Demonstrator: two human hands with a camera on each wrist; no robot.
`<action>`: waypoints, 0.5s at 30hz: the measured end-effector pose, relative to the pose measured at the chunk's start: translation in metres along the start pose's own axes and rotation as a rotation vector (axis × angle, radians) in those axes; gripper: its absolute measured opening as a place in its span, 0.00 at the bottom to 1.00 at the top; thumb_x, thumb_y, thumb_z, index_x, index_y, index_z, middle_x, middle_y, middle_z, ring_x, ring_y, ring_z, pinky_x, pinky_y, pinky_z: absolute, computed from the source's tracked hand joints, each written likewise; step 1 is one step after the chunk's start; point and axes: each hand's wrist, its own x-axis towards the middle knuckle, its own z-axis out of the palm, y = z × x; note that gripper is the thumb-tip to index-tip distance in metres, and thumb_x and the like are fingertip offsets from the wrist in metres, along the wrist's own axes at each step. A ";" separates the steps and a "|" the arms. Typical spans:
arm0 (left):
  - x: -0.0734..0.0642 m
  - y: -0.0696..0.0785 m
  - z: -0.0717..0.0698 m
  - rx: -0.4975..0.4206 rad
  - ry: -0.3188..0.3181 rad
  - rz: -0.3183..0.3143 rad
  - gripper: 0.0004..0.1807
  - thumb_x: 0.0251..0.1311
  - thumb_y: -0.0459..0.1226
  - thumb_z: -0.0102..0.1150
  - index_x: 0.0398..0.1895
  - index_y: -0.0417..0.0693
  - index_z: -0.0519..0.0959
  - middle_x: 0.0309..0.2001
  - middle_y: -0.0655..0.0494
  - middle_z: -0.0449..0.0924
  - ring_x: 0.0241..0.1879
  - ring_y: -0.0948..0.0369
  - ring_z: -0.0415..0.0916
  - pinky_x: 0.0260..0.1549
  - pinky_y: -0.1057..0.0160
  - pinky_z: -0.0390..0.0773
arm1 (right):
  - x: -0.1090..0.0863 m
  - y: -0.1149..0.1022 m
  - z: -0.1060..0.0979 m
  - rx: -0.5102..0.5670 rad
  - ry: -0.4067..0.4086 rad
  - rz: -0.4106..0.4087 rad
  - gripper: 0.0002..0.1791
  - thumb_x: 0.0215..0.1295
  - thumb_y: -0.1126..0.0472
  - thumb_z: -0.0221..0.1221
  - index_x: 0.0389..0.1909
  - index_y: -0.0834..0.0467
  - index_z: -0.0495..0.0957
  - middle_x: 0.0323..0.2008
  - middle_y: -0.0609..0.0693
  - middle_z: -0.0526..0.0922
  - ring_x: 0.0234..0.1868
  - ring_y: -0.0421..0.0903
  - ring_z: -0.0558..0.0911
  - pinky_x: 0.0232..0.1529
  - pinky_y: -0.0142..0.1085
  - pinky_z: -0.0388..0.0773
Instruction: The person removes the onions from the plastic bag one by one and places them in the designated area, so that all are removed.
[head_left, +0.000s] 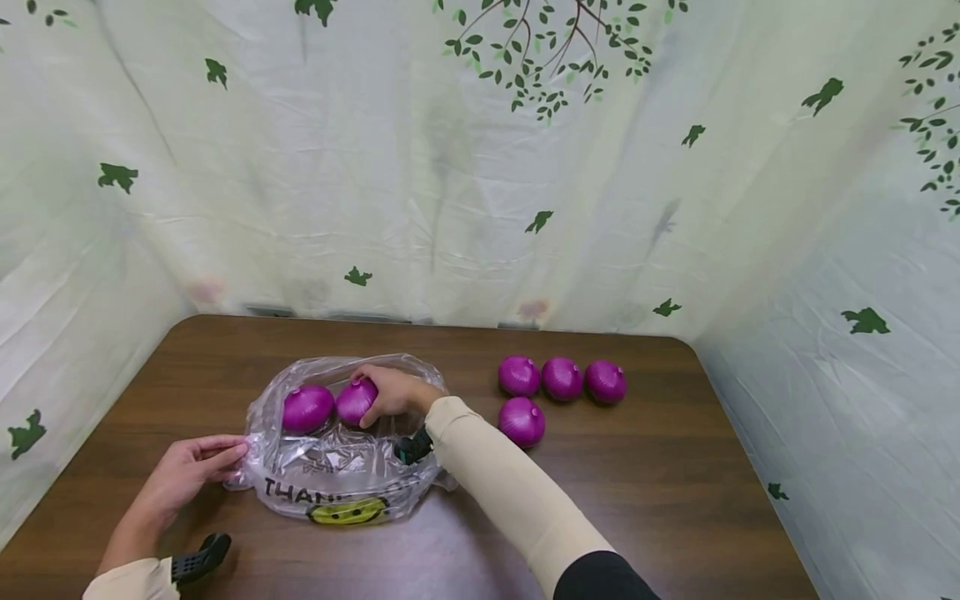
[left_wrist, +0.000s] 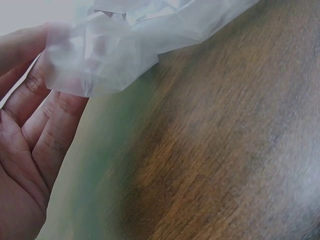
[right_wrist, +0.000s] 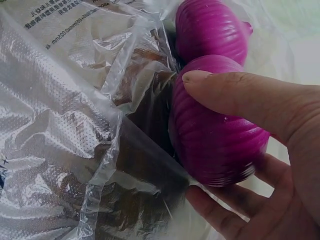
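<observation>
A clear plastic bag (head_left: 330, 458) with black lettering and a yellow smiley print lies spread open on the table. My left hand (head_left: 187, 468) pinches its left edge; in the left wrist view the thin film (left_wrist: 120, 60) covers those fingertips. Inside the bag, my right hand (head_left: 395, 392) grips a purple-red onion (head_left: 356, 403) with thumb and fingers around it. Left of that onion rests another onion (head_left: 306, 409), also in the bag. The right wrist view has the thumb laid across the held onion (right_wrist: 220, 135), with the other onion (right_wrist: 212, 30) close behind it.
Right of the bag stand three onions in a row, the middle one (head_left: 562, 379) among them, with one more onion (head_left: 522, 422) in front of the row's left end. The brown wooden table (head_left: 675, 500) is surrounded by a pale leaf-printed curtain (head_left: 420, 167).
</observation>
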 end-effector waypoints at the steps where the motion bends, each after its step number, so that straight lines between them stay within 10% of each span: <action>1: 0.000 0.000 0.000 -0.002 -0.002 0.001 0.25 0.65 0.40 0.59 0.51 0.21 0.74 0.35 0.69 0.80 0.32 0.68 0.78 0.34 0.67 0.81 | 0.000 0.000 0.000 -0.007 -0.001 0.001 0.38 0.47 0.61 0.75 0.60 0.54 0.69 0.57 0.51 0.75 0.53 0.42 0.75 0.51 0.27 0.71; 15: 0.002 -0.003 0.002 -0.025 -0.007 0.029 0.19 0.65 0.41 0.59 0.46 0.29 0.80 0.34 0.74 0.79 0.33 0.69 0.78 0.34 0.67 0.81 | -0.008 -0.005 -0.012 -0.029 -0.032 -0.018 0.38 0.47 0.59 0.75 0.61 0.52 0.70 0.56 0.49 0.75 0.52 0.41 0.75 0.48 0.27 0.72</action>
